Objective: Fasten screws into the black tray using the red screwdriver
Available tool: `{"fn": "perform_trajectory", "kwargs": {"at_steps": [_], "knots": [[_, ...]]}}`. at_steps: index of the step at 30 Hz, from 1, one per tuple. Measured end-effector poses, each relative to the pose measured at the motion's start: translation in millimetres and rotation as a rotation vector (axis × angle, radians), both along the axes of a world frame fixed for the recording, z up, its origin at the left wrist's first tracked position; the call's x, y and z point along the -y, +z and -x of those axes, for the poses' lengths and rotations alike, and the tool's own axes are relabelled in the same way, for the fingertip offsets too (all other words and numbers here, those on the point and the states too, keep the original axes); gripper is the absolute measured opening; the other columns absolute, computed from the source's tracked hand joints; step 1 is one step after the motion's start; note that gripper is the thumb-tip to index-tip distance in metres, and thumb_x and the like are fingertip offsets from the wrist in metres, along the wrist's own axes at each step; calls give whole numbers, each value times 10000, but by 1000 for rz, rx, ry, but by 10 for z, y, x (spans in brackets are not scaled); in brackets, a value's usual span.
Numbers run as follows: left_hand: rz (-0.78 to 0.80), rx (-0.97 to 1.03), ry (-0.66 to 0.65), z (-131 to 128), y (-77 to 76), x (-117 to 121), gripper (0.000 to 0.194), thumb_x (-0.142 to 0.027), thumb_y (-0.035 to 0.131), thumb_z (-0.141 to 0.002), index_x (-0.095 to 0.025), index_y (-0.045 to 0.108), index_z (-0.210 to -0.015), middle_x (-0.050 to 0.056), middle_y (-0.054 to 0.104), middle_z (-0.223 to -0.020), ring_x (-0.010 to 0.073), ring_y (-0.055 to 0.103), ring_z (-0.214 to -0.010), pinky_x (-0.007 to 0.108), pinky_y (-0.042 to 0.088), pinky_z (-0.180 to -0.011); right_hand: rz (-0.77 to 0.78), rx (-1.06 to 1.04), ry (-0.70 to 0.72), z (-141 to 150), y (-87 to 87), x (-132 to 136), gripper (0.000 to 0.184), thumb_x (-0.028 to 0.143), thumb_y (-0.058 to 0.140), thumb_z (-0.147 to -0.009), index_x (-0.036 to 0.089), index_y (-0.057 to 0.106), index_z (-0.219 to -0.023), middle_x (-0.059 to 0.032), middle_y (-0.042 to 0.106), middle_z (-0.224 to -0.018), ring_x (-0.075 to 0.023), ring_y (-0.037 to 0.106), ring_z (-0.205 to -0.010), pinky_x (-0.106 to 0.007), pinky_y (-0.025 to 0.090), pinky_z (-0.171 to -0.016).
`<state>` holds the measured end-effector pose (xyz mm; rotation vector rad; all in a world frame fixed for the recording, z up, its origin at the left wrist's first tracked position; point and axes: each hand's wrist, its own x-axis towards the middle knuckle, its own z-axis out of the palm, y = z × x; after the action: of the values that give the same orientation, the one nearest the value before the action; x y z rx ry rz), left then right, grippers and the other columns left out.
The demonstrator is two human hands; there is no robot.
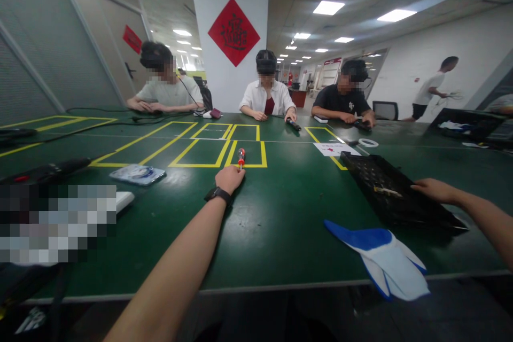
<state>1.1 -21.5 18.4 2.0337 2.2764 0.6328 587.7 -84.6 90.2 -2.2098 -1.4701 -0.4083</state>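
Stretched forward over the table, my left hand (230,177) pinches the shaft of a screwdriver (241,156). Its red and clear handle points away from me, inside a yellow-taped rectangle. On the right, my right hand (435,190) has its fingers closed on the near-right rim of a shallow black tray (363,171). A small pale-and-brass piece (387,191) lies in the tray; I cannot make out its kind. Nearer to me, a blue and white work glove (380,248) lies partly over the table's front edge.
Yellow tape (218,164) marks rectangles on the green table (280,246). Left lie a clear-wrapped package (138,173) and cables (80,131). A paper sheet (334,149) and white tape roll (367,142) lie behind the tray. Several people sit across; one person (435,85) stands far right.
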Motion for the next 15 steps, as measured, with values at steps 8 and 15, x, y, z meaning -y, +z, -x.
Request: {"fn": "perform_trajectory", "kwargs": {"at_steps": [8, 15], "knots": [[21, -1, 24, -25, 45, 24, 441, -557, 402, -736, -207, 657, -816, 90, 669, -849, 241, 609, -797, 288, 435, -622, 410, -66, 326, 820, 341, -285, 243, 181, 526, -807, 77, 648, -624, -88, 616, -619, -83, 490, -508, -241, 332, -579], [44, -54, -5, -28, 49, 4, 437, -496, 349, -788, -197, 665, -826, 109, 668, -892, 250, 614, -833, 296, 449, -652, 411, 32, 584, 2479, 173, -522, 336, 261, 418, -852, 91, 657, -688, -133, 655, -777, -155, 563, -709, -239, 351, -633]]}}
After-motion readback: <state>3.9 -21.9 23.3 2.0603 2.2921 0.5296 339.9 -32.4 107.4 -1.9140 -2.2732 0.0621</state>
